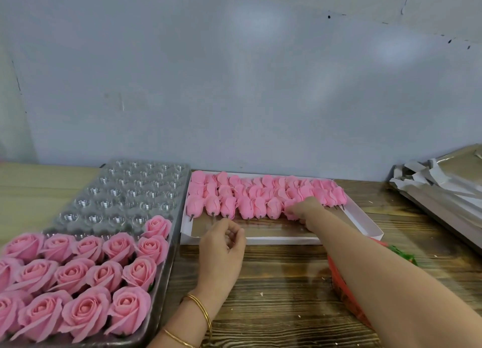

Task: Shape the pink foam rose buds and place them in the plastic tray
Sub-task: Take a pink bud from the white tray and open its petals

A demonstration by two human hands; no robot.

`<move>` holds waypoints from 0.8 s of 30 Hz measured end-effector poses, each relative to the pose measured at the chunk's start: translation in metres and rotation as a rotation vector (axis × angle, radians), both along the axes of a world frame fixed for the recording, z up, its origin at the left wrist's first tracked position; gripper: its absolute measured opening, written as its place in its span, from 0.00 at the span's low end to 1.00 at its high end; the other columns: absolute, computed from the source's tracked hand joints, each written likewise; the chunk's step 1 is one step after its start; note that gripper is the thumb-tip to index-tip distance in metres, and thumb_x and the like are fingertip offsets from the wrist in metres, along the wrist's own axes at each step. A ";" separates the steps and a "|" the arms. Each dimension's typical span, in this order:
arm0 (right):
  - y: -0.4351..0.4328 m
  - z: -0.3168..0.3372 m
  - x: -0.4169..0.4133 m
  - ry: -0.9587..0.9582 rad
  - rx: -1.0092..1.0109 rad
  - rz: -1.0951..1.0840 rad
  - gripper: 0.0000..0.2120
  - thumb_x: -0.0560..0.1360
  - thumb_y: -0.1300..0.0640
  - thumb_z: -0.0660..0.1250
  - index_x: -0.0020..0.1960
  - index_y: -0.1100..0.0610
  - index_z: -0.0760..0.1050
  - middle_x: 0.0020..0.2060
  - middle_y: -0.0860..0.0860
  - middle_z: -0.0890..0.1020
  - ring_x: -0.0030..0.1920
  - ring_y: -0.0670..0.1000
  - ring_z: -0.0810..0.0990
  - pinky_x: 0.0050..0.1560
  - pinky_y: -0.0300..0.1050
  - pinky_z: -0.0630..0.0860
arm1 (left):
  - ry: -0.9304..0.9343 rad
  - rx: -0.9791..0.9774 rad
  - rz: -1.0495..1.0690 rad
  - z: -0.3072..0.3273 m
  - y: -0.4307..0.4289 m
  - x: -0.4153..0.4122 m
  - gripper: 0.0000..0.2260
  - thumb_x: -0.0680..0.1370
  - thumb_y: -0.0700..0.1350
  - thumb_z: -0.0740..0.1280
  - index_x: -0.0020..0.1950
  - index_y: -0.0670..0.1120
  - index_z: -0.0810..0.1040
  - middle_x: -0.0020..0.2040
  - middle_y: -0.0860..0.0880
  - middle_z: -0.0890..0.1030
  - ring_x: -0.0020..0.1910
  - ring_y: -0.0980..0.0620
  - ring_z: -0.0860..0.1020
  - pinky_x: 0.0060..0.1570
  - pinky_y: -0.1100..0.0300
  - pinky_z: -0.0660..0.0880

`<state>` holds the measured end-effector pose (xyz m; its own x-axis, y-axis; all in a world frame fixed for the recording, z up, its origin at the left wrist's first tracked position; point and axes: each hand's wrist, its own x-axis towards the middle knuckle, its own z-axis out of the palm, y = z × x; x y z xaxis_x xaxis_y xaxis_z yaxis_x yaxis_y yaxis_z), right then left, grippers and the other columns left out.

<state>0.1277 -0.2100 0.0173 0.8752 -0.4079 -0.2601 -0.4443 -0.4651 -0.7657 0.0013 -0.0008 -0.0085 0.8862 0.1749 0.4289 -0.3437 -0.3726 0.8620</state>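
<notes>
Right hand is in the box, fingers curled onto one bud in the front row. It's a bit blurry, but it reads as a pinch on that bud and not just a touch. The bud sits in line with its neighbours, so it isn't lifted out yet.

Left hand hovers at about 8 o'clock from the right one, just in front of the box edge. Its fingers are loosely curled with nothing in them, and it looks like it's waiting to help.

The rest of the buds lie packed in rows across the far half of the box, stems pointing toward the person. The near half of the box shows bare bottom.

The tray is at 9 o'clock from the box, right beside it. Its near rows are full of opened roses, with one more starting the next row. The far cells are empty, so at a guess she's roughly halfway.

So the step is grabbing the next bud, before any shaping. Next move, I'd say: pull it free without dragging the neighbours, bring it to the left hand and open the petals gently, since foam like that probably creases easily. Then it goes in the free cell next to that lone rose.

All of this sits on a wooden table.
</notes>
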 end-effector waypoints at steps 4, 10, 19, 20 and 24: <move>0.001 0.004 -0.005 -0.021 -0.040 -0.049 0.10 0.73 0.63 0.69 0.53 0.63 0.73 0.42 0.58 0.78 0.45 0.56 0.76 0.51 0.47 0.76 | -0.001 -0.012 0.006 0.000 0.001 0.000 0.11 0.75 0.37 0.69 0.36 0.51 0.75 0.32 0.50 0.77 0.33 0.57 0.75 0.34 0.71 0.70; -0.009 0.008 -0.012 -0.132 -0.005 -0.095 0.11 0.73 0.64 0.69 0.37 0.58 0.68 0.41 0.57 0.76 0.37 0.53 0.75 0.44 0.46 0.78 | 0.034 -0.024 -0.012 -0.003 0.001 0.001 0.10 0.76 0.39 0.68 0.37 0.51 0.74 0.31 0.49 0.77 0.30 0.51 0.76 0.32 0.66 0.70; 0.028 0.044 -0.034 -0.390 0.039 -0.104 0.14 0.70 0.63 0.69 0.30 0.58 0.67 0.27 0.53 0.68 0.30 0.51 0.67 0.33 0.41 0.63 | 0.044 -0.049 -0.036 -0.003 0.000 0.001 0.08 0.77 0.40 0.67 0.39 0.50 0.75 0.32 0.46 0.78 0.30 0.48 0.77 0.31 0.59 0.74; 0.035 0.046 -0.042 -0.419 0.092 -0.068 0.12 0.70 0.64 0.69 0.31 0.59 0.68 0.28 0.54 0.69 0.31 0.52 0.67 0.35 0.43 0.65 | 0.047 -0.056 -0.042 -0.003 0.001 0.000 0.08 0.77 0.40 0.67 0.39 0.50 0.75 0.32 0.47 0.78 0.30 0.49 0.77 0.31 0.61 0.73; 0.064 0.050 -0.076 -0.510 0.341 0.045 0.06 0.69 0.67 0.70 0.36 0.63 0.74 0.31 0.57 0.74 0.37 0.53 0.72 0.43 0.50 0.70 | 0.097 -0.176 -0.133 -0.003 0.003 -0.001 0.05 0.78 0.43 0.67 0.42 0.48 0.76 0.29 0.46 0.77 0.24 0.56 0.75 0.25 0.67 0.70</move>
<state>0.0519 -0.1461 0.0669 0.9383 -0.3348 0.0867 0.0318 -0.1660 -0.9856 0.0002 0.0020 -0.0116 0.9419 0.1189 0.3142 -0.2923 -0.1707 0.9410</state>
